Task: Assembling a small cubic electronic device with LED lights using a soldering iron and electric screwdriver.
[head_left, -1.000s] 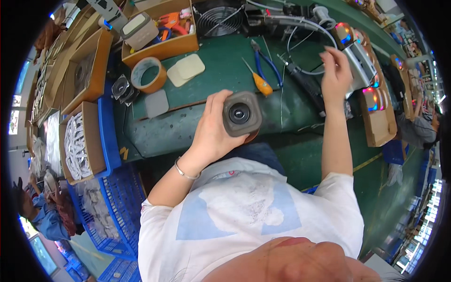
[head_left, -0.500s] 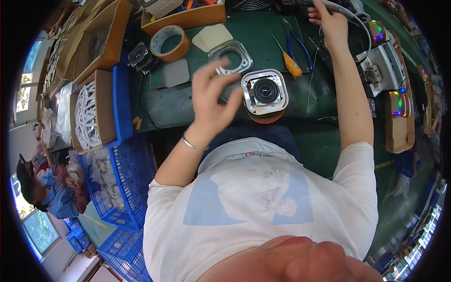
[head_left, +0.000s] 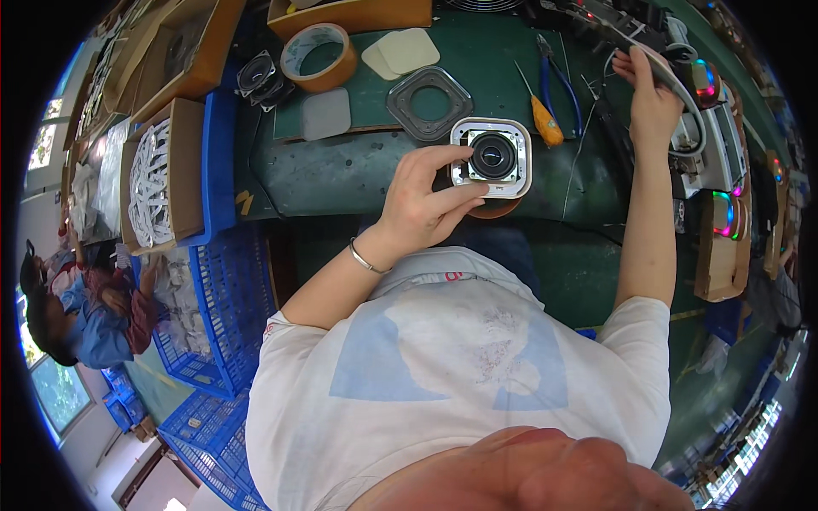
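A white, rounded-square speaker housing (head_left: 525, 175) sits near the bench's front edge, with a black round speaker driver (head_left: 493, 157) face up inside. My left hand (head_left: 426, 192) grips its left side, the index finger beside the driver and the thumb on the near rim. Over at the right, my right hand (head_left: 653, 106) is raised with its fingers closed around a slim, pale grey tool or cable end (head_left: 652, 58); its exact kind is unclear. From there a thick white cable (head_left: 704, 140) loops down. Just behind the housing lies a grey square ring frame (head_left: 461, 95).
Blue-handled pliers (head_left: 558, 94) and an orange-handled screwdriver (head_left: 546, 122) lie behind the housing. Tape (head_left: 342, 70), pale square pads (head_left: 413, 51) and a loose speaker (head_left: 257, 77) are farther left. Blue crates (head_left: 223, 315) stand at my left; lit devices (head_left: 727, 215) at the right.
My left hand has moved from above the bench onto the speaker housing. My right hand has come nearer and rightward with the pale tool or cable end.
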Action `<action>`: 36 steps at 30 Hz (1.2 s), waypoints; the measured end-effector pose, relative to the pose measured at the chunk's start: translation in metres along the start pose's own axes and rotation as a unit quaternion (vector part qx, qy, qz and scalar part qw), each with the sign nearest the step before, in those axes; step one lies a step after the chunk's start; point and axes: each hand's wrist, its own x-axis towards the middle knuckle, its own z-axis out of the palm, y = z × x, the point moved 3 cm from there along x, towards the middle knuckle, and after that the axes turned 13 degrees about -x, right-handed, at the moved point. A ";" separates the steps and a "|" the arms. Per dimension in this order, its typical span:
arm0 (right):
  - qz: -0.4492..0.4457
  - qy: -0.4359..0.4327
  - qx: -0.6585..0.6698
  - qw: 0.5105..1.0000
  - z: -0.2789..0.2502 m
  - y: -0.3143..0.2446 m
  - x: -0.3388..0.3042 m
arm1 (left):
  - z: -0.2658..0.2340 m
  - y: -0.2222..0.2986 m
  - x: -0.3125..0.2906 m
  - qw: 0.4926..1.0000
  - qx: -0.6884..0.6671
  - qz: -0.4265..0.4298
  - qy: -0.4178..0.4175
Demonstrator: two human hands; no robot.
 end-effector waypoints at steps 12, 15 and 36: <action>-0.007 -0.021 0.241 0.970 -0.063 -0.047 -0.095 | -0.002 0.000 -0.005 1.000 -0.008 -0.001 0.006; -0.034 -0.078 0.182 0.980 -0.074 -0.056 -0.123 | -0.001 -0.001 -0.004 1.000 -0.008 0.005 0.003; 0.005 -0.229 0.096 0.969 -0.053 -0.047 -0.158 | 0.001 0.000 -0.003 1.000 -0.001 -0.001 0.000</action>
